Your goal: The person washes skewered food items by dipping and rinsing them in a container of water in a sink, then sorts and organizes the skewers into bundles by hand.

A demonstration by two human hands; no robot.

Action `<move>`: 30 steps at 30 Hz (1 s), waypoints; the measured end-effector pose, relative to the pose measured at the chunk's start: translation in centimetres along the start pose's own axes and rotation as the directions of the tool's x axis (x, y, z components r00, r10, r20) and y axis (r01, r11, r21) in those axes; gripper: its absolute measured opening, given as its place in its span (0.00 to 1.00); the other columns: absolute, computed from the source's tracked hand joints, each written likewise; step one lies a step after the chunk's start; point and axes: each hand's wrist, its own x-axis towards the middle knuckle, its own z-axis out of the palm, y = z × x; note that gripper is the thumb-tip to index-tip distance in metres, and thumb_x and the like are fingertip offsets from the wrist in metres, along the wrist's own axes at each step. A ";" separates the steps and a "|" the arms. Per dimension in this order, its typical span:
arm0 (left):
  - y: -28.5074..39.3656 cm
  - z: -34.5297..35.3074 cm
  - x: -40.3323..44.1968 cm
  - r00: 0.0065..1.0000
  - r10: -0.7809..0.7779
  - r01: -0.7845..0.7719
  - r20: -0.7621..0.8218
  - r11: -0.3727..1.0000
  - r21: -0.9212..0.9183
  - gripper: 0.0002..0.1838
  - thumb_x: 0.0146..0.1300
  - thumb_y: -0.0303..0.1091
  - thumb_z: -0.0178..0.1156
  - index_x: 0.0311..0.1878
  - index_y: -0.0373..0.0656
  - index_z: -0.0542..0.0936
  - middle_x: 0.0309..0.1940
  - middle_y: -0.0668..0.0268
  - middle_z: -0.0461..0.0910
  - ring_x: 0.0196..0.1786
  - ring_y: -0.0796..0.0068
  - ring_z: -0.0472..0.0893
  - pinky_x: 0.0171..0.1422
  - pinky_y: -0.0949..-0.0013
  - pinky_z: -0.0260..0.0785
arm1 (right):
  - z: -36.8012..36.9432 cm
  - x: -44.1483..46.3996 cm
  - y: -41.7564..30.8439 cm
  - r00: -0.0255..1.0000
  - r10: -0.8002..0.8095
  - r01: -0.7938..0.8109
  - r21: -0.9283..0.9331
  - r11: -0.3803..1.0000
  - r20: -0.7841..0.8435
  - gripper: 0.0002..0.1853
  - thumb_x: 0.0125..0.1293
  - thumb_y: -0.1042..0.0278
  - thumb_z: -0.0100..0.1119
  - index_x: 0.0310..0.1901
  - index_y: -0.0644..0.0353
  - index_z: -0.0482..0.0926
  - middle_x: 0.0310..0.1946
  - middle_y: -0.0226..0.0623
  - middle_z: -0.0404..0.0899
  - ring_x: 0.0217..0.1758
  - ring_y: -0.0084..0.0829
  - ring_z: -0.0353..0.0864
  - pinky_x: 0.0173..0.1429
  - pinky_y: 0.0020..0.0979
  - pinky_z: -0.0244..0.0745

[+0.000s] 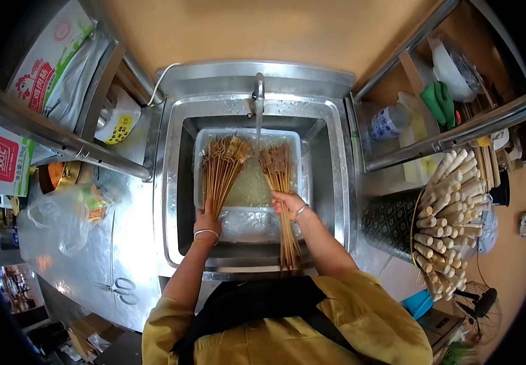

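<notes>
The left grip [207,221] is closed on the stick ends of one bundle of bamboo skewers [221,173]; the right grip [289,203] wraps around a second bundle [275,164]. Both bundles' food-laden ends lie over a white plastic tub [300,167] inside the steel sink [341,194]. Between them, the faucet [259,91] runs water. Scissors [125,291] and a clear plastic bag [62,216] lie on the left bench [136,237].

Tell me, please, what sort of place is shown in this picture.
Probably the kitchen of a small eatery or food stall: there are two bundles of skewers, a steel sink, and a carton printed with a chicken.
</notes>
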 end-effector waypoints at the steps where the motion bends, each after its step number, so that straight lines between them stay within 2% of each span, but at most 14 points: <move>1: 0.1 0.2 0.3 1.000 -0.001 0.001 0.001 1.000 -0.003 0.49 0.49 0.28 0.59 0.68 0.72 0.42 0.58 0.45 0.60 0.51 0.43 0.73 0.52 0.54 0.69 | -0.2 1.2 0.1 0.995 0.084 -0.086 0.054 0.995 0.046 0.09 0.60 0.64 0.59 0.31 0.60 0.72 0.22 0.33 0.73 0.18 0.20 0.67 0.21 0.23 0.67; 3: 0.2 0.7 0.9 0.995 -0.084 0.077 0.045 0.989 0.126 0.49 0.51 0.27 0.58 0.69 0.70 0.39 0.59 0.45 0.59 0.51 0.44 0.74 0.51 0.55 0.70 | -0.5 3.2 0.0 0.967 0.198 -0.219 0.130 0.967 0.158 0.15 0.61 0.56 0.57 0.33 0.61 0.72 0.28 0.37 0.75 0.21 0.24 0.71 0.25 0.26 0.73; 8: -0.2 1.5 1.1 0.998 -0.046 0.043 0.035 0.994 0.096 0.49 0.51 0.30 0.59 0.69 0.70 0.38 0.60 0.45 0.57 0.49 0.43 0.74 0.51 0.54 0.70 | -1.4 5.7 0.4 0.953 0.288 -0.303 0.264 0.916 0.094 0.24 0.58 0.44 0.56 0.36 0.64 0.73 0.29 0.40 0.76 0.27 0.33 0.77 0.32 0.33 0.79; 10: -0.3 1.3 0.7 0.998 -0.036 0.033 0.042 0.998 0.049 0.50 0.50 0.33 0.61 0.69 0.69 0.39 0.59 0.46 0.58 0.49 0.43 0.74 0.53 0.52 0.69 | -1.1 5.9 0.6 0.967 0.256 -0.247 0.202 0.948 -0.016 0.26 0.57 0.44 0.57 0.35 0.67 0.74 0.28 0.43 0.77 0.29 0.35 0.79 0.34 0.35 0.80; 13: 0.4 0.6 0.0 0.998 0.037 -0.027 -0.057 0.985 0.168 0.49 0.49 0.35 0.63 0.69 0.68 0.43 0.60 0.51 0.58 0.54 0.46 0.71 0.54 0.52 0.68 | -0.1 5.4 0.3 0.973 0.195 -0.186 0.085 0.979 -0.122 0.26 0.57 0.44 0.57 0.34 0.66 0.74 0.27 0.44 0.77 0.26 0.35 0.79 0.31 0.34 0.80; 16: 0.9 0.2 -0.5 0.990 0.090 -0.063 -0.105 0.969 0.240 0.46 0.48 0.37 0.63 0.68 0.63 0.48 0.61 0.54 0.57 0.58 0.48 0.66 0.58 0.55 0.65 | 1.2 4.4 0.0 0.960 0.108 -0.118 -0.024 0.993 -0.260 0.25 0.58 0.45 0.57 0.36 0.65 0.73 0.26 0.42 0.77 0.23 0.34 0.78 0.26 0.33 0.79; 18: 0.9 0.4 -0.2 0.930 0.237 -0.157 -0.282 0.947 0.279 0.42 0.48 0.36 0.65 0.66 0.52 0.55 0.62 0.53 0.58 0.60 0.50 0.64 0.62 0.55 0.59 | 1.8 3.9 0.0 0.925 -0.085 0.015 -0.186 0.982 -0.370 0.24 0.59 0.45 0.55 0.38 0.64 0.71 0.23 0.42 0.76 0.21 0.33 0.77 0.24 0.34 0.78; 19: 1.2 0.2 0.4 0.926 0.248 -0.161 -0.284 0.942 0.296 0.42 0.48 0.36 0.65 0.66 0.52 0.55 0.62 0.53 0.58 0.60 0.50 0.64 0.62 0.55 0.59 | 1.6 4.1 0.0 0.928 -0.086 0.024 -0.171 0.985 -0.363 0.24 0.59 0.45 0.55 0.38 0.64 0.71 0.23 0.42 0.76 0.21 0.33 0.77 0.24 0.34 0.78; 21: 2.1 -0.9 2.2 0.779 0.490 -0.479 -0.392 0.868 0.133 0.35 0.49 0.35 0.63 0.62 0.41 0.62 0.59 0.51 0.61 0.60 0.48 0.64 0.63 0.56 0.58 | 1.0 4.3 -0.1 0.969 0.003 -0.058 -0.216 0.975 -0.246 0.24 0.61 0.45 0.53 0.39 0.63 0.69 0.22 0.42 0.75 0.19 0.33 0.77 0.21 0.35 0.76; 24: 7.3 -5.2 5.3 0.681 0.596 -0.701 -0.425 0.699 -0.142 0.22 0.60 0.32 0.54 0.57 0.36 0.67 0.53 0.49 0.68 0.57 0.51 0.68 0.61 0.63 0.60 | 0.0 5.3 0.4 0.971 -0.047 -0.011 -0.238 0.971 -0.236 0.24 0.61 0.45 0.53 0.37 0.62 0.69 0.21 0.42 0.74 0.19 0.33 0.76 0.21 0.35 0.76; 26: 11.5 -8.1 7.6 0.711 0.568 -0.688 -0.414 0.683 -0.245 0.20 0.63 0.35 0.51 0.57 0.36 0.68 0.48 0.50 0.72 0.51 0.51 0.72 0.58 0.66 0.63 | 0.2 5.3 0.5 0.970 -0.060 0.009 -0.209 0.978 -0.236 0.24 0.60 0.45 0.55 0.37 0.63 0.69 0.19 0.41 0.73 0.18 0.33 0.76 0.20 0.34 0.76; 28: 13.6 -7.7 13.8 0.745 0.502 -0.664 -0.439 0.621 -0.417 0.20 0.64 0.37 0.51 0.56 0.37 0.70 0.43 0.55 0.76 0.43 0.59 0.77 0.51 0.67 0.68 | 0.1 4.8 0.6 0.959 -0.095 0.049 -0.172 0.984 -0.267 0.24 0.60 0.48 0.57 0.41 0.64 0.68 0.22 0.40 0.74 0.18 0.33 0.76 0.20 0.33 0.76; 29: 15.3 -8.2 14.3 0.745 0.518 -0.665 -0.421 0.622 -0.413 0.20 0.64 0.37 0.51 0.56 0.37 0.70 0.43 0.55 0.76 0.43 0.59 0.77 0.51 0.67 0.68 | 0.6 4.0 0.2 0.951 -0.118 0.068 -0.180 0.981 -0.286 0.28 0.58 0.53 0.61 0.50 0.64 0.63 0.28 0.42 0.74 0.20 0.33 0.76 0.21 0.32 0.77; 30: 17.3 -8.9 14.0 0.872 0.398 -0.486 -0.286 0.632 -0.604 0.19 0.65 0.36 0.51 0.55 0.36 0.71 0.42 0.58 0.77 0.39 0.65 0.77 0.46 0.69 0.70 | 0.8 3.8 0.3 0.948 -0.113 0.067 -0.159 0.985 -0.299 0.28 0.58 0.53 0.61 0.50 0.64 0.63 0.28 0.42 0.74 0.20 0.33 0.76 0.21 0.32 0.77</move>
